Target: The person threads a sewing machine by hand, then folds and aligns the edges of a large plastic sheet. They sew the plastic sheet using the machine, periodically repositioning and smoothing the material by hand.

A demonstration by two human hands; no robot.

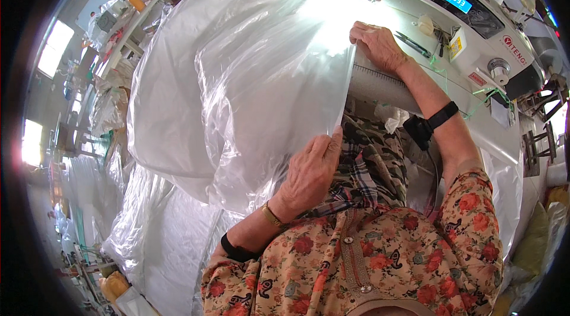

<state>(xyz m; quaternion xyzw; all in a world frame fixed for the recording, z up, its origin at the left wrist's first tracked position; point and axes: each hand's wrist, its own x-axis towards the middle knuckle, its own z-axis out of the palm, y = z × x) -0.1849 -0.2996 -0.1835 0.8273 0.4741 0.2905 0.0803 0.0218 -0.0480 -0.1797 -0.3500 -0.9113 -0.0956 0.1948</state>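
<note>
Head cam: my L hand point(311, 170) & R hand point(380, 46), apart, pinch the R edge of the translucent plastic sheet point(270, 87), L of the sewing machine point(493, 49). Prob. light, limp, slippery; best held by that edge.

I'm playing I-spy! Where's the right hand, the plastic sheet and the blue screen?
Right hand point(380, 46), head view: its back.
Plastic sheet point(267, 90), head view: broad middle.
Blue screen point(456, 0), head view: lit middle.

The person wears a peach floral fabric blouse point(415, 250) printed with red roses and dark paisleys, its brown-trimmed placket point(354, 264) bearing round buttons point(348, 240); camouflage trousers point(383, 144); a gold-coloured left wristband point(272, 215); a black left-forearm band point(238, 250); and a black right-forearm strap point(443, 114) carrying a boxy black device point(418, 132).
</note>
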